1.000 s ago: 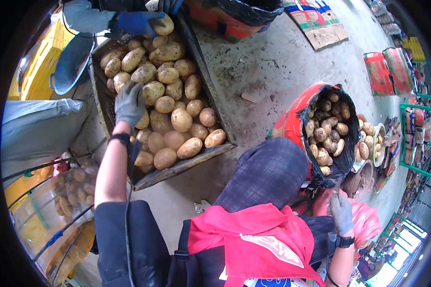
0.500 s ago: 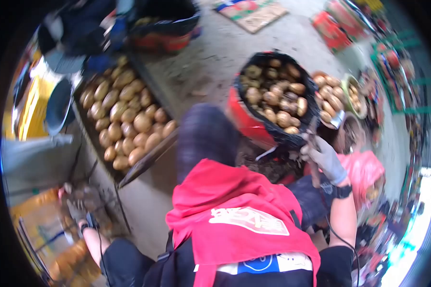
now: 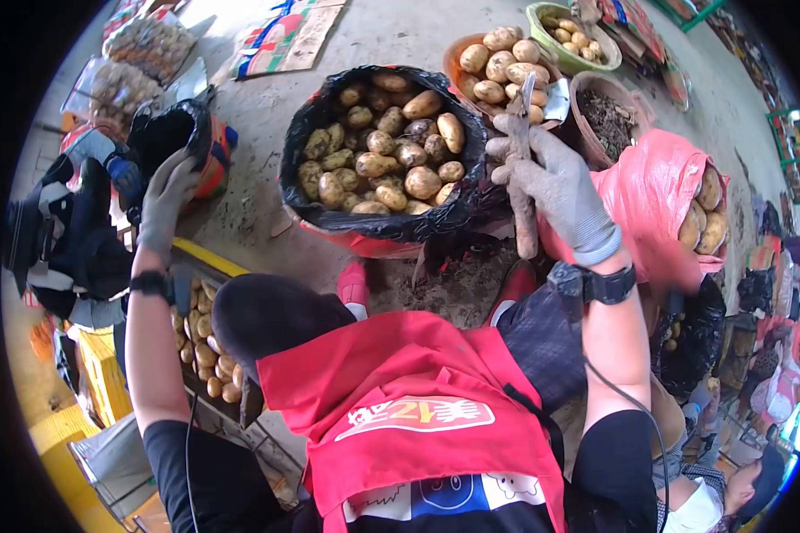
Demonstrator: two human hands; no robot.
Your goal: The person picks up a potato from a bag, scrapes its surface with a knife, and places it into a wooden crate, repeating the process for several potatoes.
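Observation:
My right hand (image 3: 567, 191), in a grey, dirt-stained glove, grips a dirt-caked knife (image 3: 524, 218) whose tip points away from me. It is just right of a red bucket lined with a black plastic bag (image 3: 493, 191), which holds many potatoes (image 3: 378, 166). At the left, my left hand (image 3: 166, 204) is raised in a similar glove, fingers stretched out and nothing visible in it. Behind its fingertips stands another black-lined bucket (image 3: 212, 169); whether they touch cannot be told.
An orange basket of potatoes (image 3: 500, 67), a green basin (image 3: 600, 58) and a tub of dark scraps (image 3: 609, 115) stand ahead right. A pink bag of potatoes (image 3: 653, 191) sits by my right arm. A potato crate (image 3: 209, 355) lies left; another person (image 3: 71, 231) works there.
My left hand has risen from low at the left to beside the other bucket. My right hand, still holding the knife, is higher in view. The camera view has turned.

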